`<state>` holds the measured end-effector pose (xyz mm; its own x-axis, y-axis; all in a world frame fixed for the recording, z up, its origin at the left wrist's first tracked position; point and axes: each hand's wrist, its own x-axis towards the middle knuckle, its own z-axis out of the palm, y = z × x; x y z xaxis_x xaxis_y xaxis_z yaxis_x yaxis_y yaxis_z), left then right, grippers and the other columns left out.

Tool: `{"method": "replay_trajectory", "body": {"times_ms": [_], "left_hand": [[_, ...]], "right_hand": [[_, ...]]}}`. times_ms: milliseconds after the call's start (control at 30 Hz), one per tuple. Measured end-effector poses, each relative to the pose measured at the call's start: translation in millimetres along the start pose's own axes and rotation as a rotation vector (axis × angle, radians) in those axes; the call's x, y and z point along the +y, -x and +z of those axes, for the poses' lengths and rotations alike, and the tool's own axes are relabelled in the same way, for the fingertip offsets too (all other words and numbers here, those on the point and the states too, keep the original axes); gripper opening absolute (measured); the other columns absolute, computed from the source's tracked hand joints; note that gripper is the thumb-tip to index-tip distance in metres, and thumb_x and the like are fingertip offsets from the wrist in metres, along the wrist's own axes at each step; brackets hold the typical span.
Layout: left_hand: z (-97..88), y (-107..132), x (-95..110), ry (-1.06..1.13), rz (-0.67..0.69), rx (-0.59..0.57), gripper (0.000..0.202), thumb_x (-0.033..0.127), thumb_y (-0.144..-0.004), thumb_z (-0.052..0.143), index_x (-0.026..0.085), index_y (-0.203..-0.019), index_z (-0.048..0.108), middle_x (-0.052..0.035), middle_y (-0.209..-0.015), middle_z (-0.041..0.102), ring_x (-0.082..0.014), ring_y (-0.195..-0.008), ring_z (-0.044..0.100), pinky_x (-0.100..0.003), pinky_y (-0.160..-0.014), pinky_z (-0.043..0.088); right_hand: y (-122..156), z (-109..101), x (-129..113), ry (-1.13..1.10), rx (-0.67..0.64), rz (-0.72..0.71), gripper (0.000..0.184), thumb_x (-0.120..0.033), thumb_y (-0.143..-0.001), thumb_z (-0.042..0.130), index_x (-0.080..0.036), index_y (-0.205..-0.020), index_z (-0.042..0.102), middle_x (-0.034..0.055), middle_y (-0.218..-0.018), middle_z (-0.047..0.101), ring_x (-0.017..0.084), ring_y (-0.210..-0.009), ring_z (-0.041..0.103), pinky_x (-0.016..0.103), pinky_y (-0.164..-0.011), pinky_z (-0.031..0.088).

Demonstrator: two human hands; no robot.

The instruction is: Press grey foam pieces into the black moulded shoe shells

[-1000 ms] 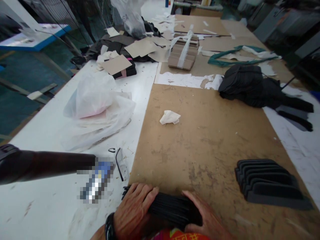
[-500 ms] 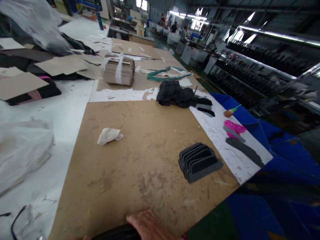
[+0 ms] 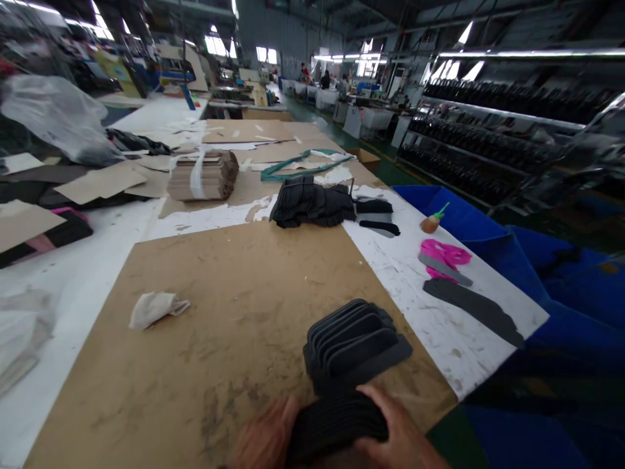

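Observation:
At the bottom edge, my left hand (image 3: 266, 438) and my right hand (image 3: 398, 436) grip a stack of dark grey flat pieces (image 3: 336, 423) from either side, fingers curled round its ends. The left hand is blurred. Just beyond it, a fanned stack of the same dark pieces (image 3: 354, 342) lies on the brown board (image 3: 234, 293), close to my right hand.
A crumpled cloth (image 3: 153, 307) lies on the board at left. Farther back are a heap of dark pieces (image 3: 312, 203), a tied cardboard bundle (image 3: 202, 176), a pink scrap (image 3: 442, 253), a small glue bottle (image 3: 431, 223) and a blue bin (image 3: 537, 273) at right.
The view has swung right and up, away from the white table side. My hands carried the dark stack rightward, close to the fanned stack.

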<state>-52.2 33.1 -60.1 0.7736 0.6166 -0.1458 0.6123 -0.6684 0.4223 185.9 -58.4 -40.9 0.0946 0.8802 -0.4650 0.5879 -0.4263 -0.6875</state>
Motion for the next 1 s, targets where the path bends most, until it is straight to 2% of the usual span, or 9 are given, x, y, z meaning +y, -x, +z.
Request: {"method": "replay_trajectory", "body": {"times_ms": [100, 200, 267, 367, 567, 700, 800, 900, 1000], "left_hand": [[0.6, -64.8, 51.1, 0.056, -0.044, -0.112, 0.055, 0.028, -0.056, 0.071, 0.021, -0.107, 0.049, -0.0034, -0.101, 0.059, -0.0206, -0.091, 0.057, -0.031, -0.079, 0.046], [-0.5, -101.8, 71.9, 0.078, -0.067, -0.142, 0.067, 0.038, -0.052, 0.076, 0.021, -0.111, 0.049, -0.0055, -0.104, 0.056, -0.0246, -0.096, 0.053, -0.038, -0.084, 0.043], [-6.0, -117.5, 68.5, 0.126, -0.1, -0.074, 0.067, 0.045, -0.054, 0.074, 0.02, -0.112, 0.05, -0.0072, -0.105, 0.055, -0.0258, -0.097, 0.052, -0.04, -0.084, 0.043], [-18.7, -142.8, 48.7, 0.208, -0.188, 0.057, 0.06, 0.055, -0.072, 0.055, 0.018, -0.118, 0.046, -0.0104, -0.112, 0.051, -0.0247, -0.102, 0.05, -0.04, -0.087, 0.041], [-18.2, -201.1, 19.2, 0.18, -0.212, -0.123, 0.059, 0.061, -0.069, 0.053, 0.013, -0.104, 0.052, -0.0088, -0.091, 0.057, -0.0235, -0.084, 0.055, -0.036, -0.075, 0.043], [-9.8, -211.0, 20.6, 0.213, -0.168, -0.258, 0.059, 0.068, -0.068, 0.048, 0.014, -0.092, 0.052, -0.0041, -0.077, 0.055, -0.0186, -0.069, 0.051, -0.03, -0.06, 0.039], [-8.7, -205.3, 28.9, 0.261, -0.118, -0.325, 0.062, 0.075, -0.061, 0.049, 0.016, -0.081, 0.051, -0.0042, -0.081, 0.053, -0.0182, -0.072, 0.048, -0.029, -0.062, 0.038], [-9.1, -194.6, 43.3, 0.329, -0.092, -0.381, 0.065, 0.076, -0.059, 0.05, 0.017, -0.085, 0.05, -0.0036, -0.086, 0.055, -0.0171, -0.074, 0.05, -0.027, -0.063, 0.04], [-10.6, -177.4, 64.9, 0.388, -0.111, -0.463, 0.071, 0.069, -0.056, 0.061, 0.017, -0.104, 0.048, -0.0023, -0.089, 0.06, -0.0182, -0.076, 0.055, -0.027, -0.066, 0.043]], "right_hand": [[-0.7, -56.1, 41.7, -0.022, 0.091, 0.029, 0.055, -0.026, -0.067, 0.056, -0.018, -0.121, 0.047, 0.0074, -0.118, 0.054, 0.022, -0.111, 0.049, 0.033, -0.097, 0.036], [-13.2, -89.7, 64.1, -0.065, 0.033, 0.009, 0.048, -0.027, -0.068, 0.055, -0.018, -0.115, 0.049, 0.0052, -0.109, 0.058, 0.021, -0.102, 0.053, 0.032, -0.089, 0.04], [-22.8, -102.5, 69.0, -0.094, -0.024, -0.017, 0.047, -0.026, -0.068, 0.055, -0.018, -0.114, 0.049, 0.0048, -0.107, 0.059, 0.02, -0.1, 0.054, 0.03, -0.087, 0.041], [-32.7, -111.9, 68.6, -0.099, -0.062, -0.001, 0.051, -0.024, -0.067, 0.055, -0.017, -0.117, 0.048, 0.0064, -0.11, 0.058, 0.02, -0.102, 0.053, 0.031, -0.089, 0.039], [-35.2, -109.8, 70.9, -0.11, -0.026, -0.007, 0.045, -0.02, -0.063, 0.055, -0.019, -0.108, 0.054, 0.0048, -0.105, 0.058, 0.02, -0.099, 0.054, 0.03, -0.085, 0.041], [-33.4, -97.2, 78.9, 0.013, 0.099, 0.029, 0.05, -0.019, -0.06, 0.056, -0.016, -0.11, 0.056, 0.0095, -0.119, 0.048, 0.022, -0.113, 0.045, 0.032, -0.099, 0.033], [-29.4, -88.7, 85.4, 0.089, 0.162, 0.053, 0.049, -0.02, -0.062, 0.055, -0.017, -0.11, 0.059, 0.0099, -0.124, 0.042, 0.023, -0.117, 0.041, 0.034, -0.102, 0.031], [-23.8, -84.1, 91.7, 0.112, 0.181, 0.039, 0.049, -0.016, -0.061, 0.051, -0.02, -0.11, 0.06, 0.0085, -0.123, 0.042, 0.022, -0.116, 0.042, 0.035, -0.102, 0.032], [-18.8, -81.4, 99.3, 0.11, 0.186, 0.004, 0.052, -0.013, -0.06, 0.048, -0.022, -0.11, 0.059, 0.0075, -0.12, 0.044, 0.021, -0.115, 0.043, 0.035, -0.1, 0.034]]}}
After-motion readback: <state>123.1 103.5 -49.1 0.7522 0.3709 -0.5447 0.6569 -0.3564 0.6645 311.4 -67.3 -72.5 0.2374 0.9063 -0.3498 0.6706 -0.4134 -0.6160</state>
